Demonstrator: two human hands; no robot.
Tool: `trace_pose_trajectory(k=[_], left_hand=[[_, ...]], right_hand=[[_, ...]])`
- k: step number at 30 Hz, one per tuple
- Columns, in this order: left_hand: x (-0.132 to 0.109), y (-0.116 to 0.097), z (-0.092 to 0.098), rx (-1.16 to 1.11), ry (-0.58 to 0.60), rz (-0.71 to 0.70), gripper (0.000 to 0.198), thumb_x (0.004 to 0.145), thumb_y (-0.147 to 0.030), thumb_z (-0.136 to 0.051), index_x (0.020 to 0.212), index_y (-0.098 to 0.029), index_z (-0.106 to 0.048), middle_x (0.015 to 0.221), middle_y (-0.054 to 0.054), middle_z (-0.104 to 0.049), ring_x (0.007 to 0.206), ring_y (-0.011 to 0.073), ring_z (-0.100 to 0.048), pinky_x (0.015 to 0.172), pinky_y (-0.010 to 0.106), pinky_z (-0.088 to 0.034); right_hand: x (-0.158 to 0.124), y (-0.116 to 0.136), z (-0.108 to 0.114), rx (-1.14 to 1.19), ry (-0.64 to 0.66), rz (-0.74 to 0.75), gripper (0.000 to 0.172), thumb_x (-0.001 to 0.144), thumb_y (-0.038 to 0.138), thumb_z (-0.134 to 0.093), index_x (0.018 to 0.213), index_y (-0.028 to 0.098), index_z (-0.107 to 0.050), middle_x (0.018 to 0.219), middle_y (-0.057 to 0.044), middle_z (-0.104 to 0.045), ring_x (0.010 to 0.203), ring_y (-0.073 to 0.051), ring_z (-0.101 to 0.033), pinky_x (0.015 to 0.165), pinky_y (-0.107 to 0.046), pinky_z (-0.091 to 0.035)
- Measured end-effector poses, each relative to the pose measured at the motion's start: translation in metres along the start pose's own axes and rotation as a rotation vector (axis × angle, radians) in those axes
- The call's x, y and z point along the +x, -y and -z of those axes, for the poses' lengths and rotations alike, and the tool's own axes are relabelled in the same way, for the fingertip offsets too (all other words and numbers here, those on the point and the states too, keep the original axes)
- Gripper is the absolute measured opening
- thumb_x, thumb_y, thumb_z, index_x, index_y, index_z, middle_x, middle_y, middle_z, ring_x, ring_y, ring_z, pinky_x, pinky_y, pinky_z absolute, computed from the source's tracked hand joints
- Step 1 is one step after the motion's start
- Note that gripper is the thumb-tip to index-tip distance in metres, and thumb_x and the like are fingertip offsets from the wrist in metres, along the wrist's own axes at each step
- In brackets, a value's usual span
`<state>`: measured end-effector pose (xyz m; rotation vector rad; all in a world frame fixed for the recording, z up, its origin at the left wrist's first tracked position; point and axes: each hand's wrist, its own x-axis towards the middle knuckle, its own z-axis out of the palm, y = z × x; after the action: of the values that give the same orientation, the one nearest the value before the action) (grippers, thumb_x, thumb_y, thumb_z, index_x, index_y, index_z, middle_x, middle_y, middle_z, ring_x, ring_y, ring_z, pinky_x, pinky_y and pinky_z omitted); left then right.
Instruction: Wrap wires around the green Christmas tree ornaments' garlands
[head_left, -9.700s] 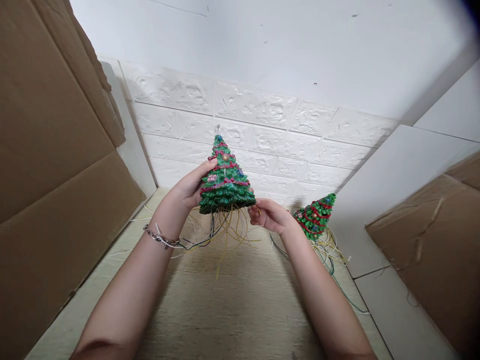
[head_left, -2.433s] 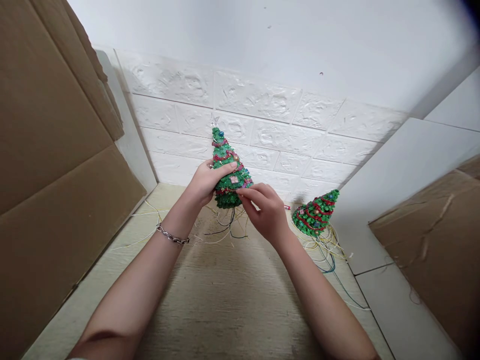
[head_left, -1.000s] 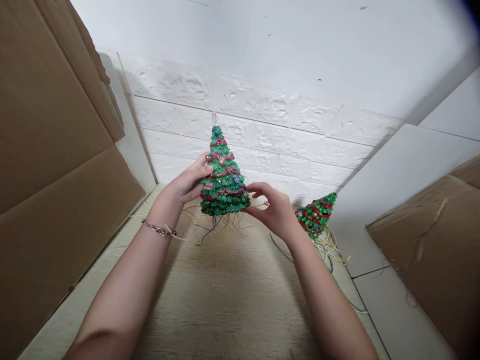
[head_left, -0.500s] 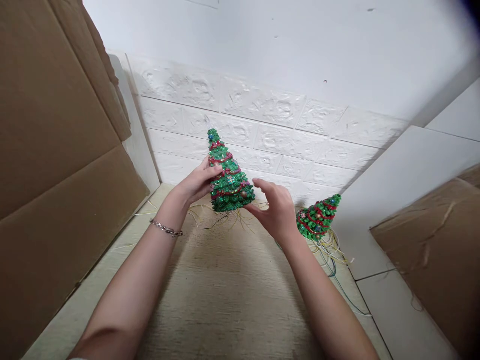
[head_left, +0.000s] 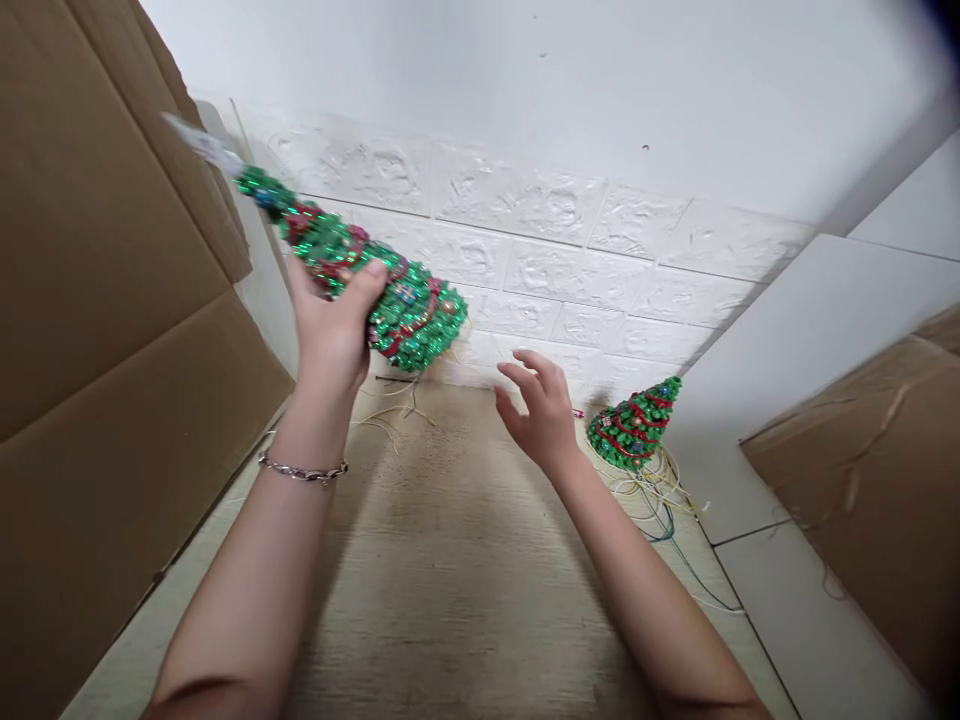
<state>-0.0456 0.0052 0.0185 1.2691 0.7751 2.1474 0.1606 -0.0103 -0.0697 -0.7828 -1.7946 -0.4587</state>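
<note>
My left hand (head_left: 330, 335) is closed round a small green Christmas tree (head_left: 409, 310) with red garlands and tiny ornaments. The tree lies tipped over, its clear tip pointing up and to the left near the cardboard, thin wires hanging from its base. My right hand (head_left: 538, 410) hovers over the table with fingers spread and nothing in it. It is a short way right of the tree's base, not touching it. A chain bracelet (head_left: 301, 470) is on my left wrist.
A second small green tree (head_left: 634, 425) stands at the right on a tangle of yellow, green and blue wires (head_left: 660, 500). Cardboard sheets (head_left: 97, 330) line the left side, another (head_left: 870, 480) the right. A white brick-pattern wall (head_left: 525, 240) closes the back of the wooden table (head_left: 465, 580).
My left hand has swung the tree up and to the left, tipping it from upright to nearly sideways. My right hand has let go of the base and opened.
</note>
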Motion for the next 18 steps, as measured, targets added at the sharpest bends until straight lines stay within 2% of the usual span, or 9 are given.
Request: trace_pose_trajectory(k=[2,3,5,7,8,13,18], left_hand=[[0.005,-0.011,0.006,-0.040,-0.072,-0.130,0.043,0.058,-0.036,-0.082,0.087,-0.026,-0.052,0.092,-0.005,-0.057,0.095,0.0128,-0.057,0.090,0.026,-0.045],[0.007,-0.016,0.009,-0.060,-0.093,-0.192,0.045,0.057,-0.035,-0.082,0.087,-0.026,-0.051,0.092,-0.006,-0.056,0.095,0.0115,-0.056,0.092,0.025,-0.044],[0.011,-0.023,0.014,-0.096,-0.098,-0.295,0.047,0.057,-0.036,-0.083,0.086,-0.025,-0.048,0.093,-0.007,-0.056,0.095,0.0096,-0.056,0.094,0.025,-0.043],[0.015,-0.028,0.020,-0.126,-0.081,-0.368,0.047,0.058,-0.035,-0.082,0.084,-0.023,-0.046,0.092,-0.007,-0.055,0.092,0.0083,-0.056,0.092,0.024,-0.045],[0.016,-0.030,0.022,-0.137,-0.071,-0.382,0.046,0.058,-0.034,-0.082,0.083,-0.023,-0.045,0.091,-0.008,-0.054,0.089,0.0077,-0.056,0.090,0.024,-0.046],[0.020,-0.038,0.030,-0.262,-0.013,-0.284,0.040,0.058,-0.025,-0.080,0.083,-0.020,-0.049,0.076,-0.007,-0.052,0.072,0.0060,-0.055,0.074,0.022,-0.049],[0.022,-0.041,0.032,-0.362,0.006,-0.212,0.028,0.066,-0.016,-0.069,0.086,-0.017,-0.049,0.073,-0.005,-0.054,0.068,0.0093,-0.057,0.066,0.026,-0.052]], right_hand=[[-0.002,-0.002,-0.008,0.027,0.039,-0.090,0.014,0.088,0.023,-0.049,0.095,0.020,-0.061,0.097,-0.010,-0.061,0.090,-0.019,-0.057,0.079,-0.033,-0.048],[-0.002,-0.002,-0.014,0.044,0.130,-0.152,0.015,0.089,0.024,-0.048,0.092,0.019,-0.062,0.092,-0.009,-0.061,0.088,-0.019,-0.058,0.078,-0.032,-0.048],[-0.001,0.002,-0.030,0.051,0.445,-0.276,0.020,0.091,0.024,-0.044,0.091,0.019,-0.064,0.092,-0.008,-0.062,0.088,-0.017,-0.059,0.078,-0.029,-0.047],[0.000,0.009,-0.051,0.022,0.782,-0.354,0.026,0.093,0.024,-0.041,0.096,0.019,-0.066,0.100,-0.009,-0.064,0.092,-0.017,-0.060,0.079,-0.028,-0.045],[0.001,0.012,-0.063,0.014,0.866,-0.364,0.027,0.093,0.024,-0.041,0.094,0.018,-0.068,0.101,-0.010,-0.065,0.091,-0.017,-0.061,0.077,-0.028,-0.045],[0.001,0.017,-0.114,0.001,1.054,-0.404,0.021,0.085,0.022,-0.053,0.081,0.016,-0.073,0.090,-0.011,-0.071,0.080,-0.018,-0.063,0.067,-0.026,-0.043],[0.003,0.014,-0.142,0.021,1.150,-0.453,0.018,0.080,0.029,-0.061,0.087,0.019,-0.073,0.085,-0.005,-0.073,0.073,-0.015,-0.063,0.058,-0.022,-0.040]])
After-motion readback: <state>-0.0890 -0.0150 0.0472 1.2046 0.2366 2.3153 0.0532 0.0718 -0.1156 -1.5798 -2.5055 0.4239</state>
